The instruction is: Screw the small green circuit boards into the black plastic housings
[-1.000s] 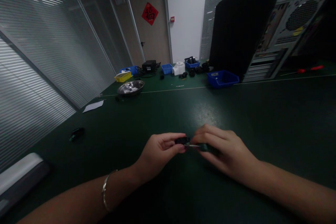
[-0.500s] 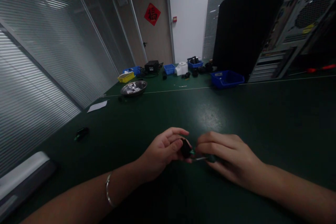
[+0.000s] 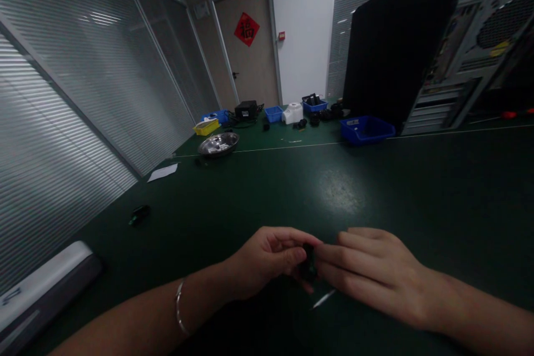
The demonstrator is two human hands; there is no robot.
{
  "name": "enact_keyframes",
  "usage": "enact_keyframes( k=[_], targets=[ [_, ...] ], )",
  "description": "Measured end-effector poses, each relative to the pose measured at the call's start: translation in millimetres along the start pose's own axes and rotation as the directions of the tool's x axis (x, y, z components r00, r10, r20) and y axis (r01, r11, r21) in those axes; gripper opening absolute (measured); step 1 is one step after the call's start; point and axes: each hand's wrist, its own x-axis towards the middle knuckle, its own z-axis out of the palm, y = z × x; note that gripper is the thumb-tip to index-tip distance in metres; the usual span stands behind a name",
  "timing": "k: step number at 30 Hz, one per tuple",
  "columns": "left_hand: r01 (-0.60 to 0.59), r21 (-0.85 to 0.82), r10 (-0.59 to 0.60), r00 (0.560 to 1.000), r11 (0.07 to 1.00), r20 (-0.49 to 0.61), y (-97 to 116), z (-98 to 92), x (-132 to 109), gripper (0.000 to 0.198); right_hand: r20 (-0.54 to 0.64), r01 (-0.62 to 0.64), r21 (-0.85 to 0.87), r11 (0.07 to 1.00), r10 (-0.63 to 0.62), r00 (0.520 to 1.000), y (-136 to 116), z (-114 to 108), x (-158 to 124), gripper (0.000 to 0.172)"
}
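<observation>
Part: small black part (image 3: 309, 265), pinched between both hands low over the green table (image 3: 417, 189), close to the person.
Handling: judged light, rigid and easily dropped; best held by its side edges.
Left hand (image 3: 267, 261): curled, thumb and fingers gripping the part.
Right hand (image 3: 367, 275): fingers closed on the part's other side; a thin metal shaft (image 3: 324, 298) shows beneath.
Surroundings: steel bowl (image 3: 218, 144), blue bin (image 3: 366, 129) and computer case (image 3: 471, 39) stand well apart.
</observation>
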Motion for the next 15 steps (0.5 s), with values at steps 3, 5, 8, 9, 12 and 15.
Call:
enact_keyframes(
  k=[3, 5, 8, 9, 12, 15],
  targets=[
    [0.038, -0.005, -0.037, 0.998, 0.999, 0.047, 2.8, 2.6, -1.2, 0.04, 0.0, 0.023, -0.015, 1.0, -0.023, 1.0, -0.1, -0.3, -1.0, 0.029],
    [0.065, -0.028, -0.063, 0.995, 0.997, 0.073, 4.6, 4.6, -1.7, 0.046, -0.006, 0.029, -0.024, 0.999, -0.03, 1.0, -0.6, -0.9, -1.1, 0.031],
    [0.072, -0.05, -0.068, 0.994, 0.996, 0.083, 4.6, 4.9, -1.9, 0.05, -0.003, 0.041, -0.01, 0.999, -0.041, 0.999, -1.2, -1.7, -0.2, 0.032],
    [0.07, -0.049, -0.066, 0.995, 0.996, 0.079, 4.1, 4.3, -1.8, 0.052, -0.002, 0.045, 0.0, 0.999, -0.045, 0.999, -1.3, -1.8, 0.2, 0.032],
    [0.077, -0.027, -0.075, 0.995, 0.997, 0.058, 2.4, 2.5, -1.5, 0.054, 0.004, 0.052, 0.013, 0.999, -0.052, 0.999, -1.5, -1.7, 0.5, 0.035],
    [0.071, -0.02, -0.07, 0.996, 0.997, 0.048, 2.5, 3.0, -1.6, 0.055, 0.013, 0.05, -0.002, 0.999, -0.05, 0.999, -1.8, -1.1, 0.1, 0.036]
  ],
)
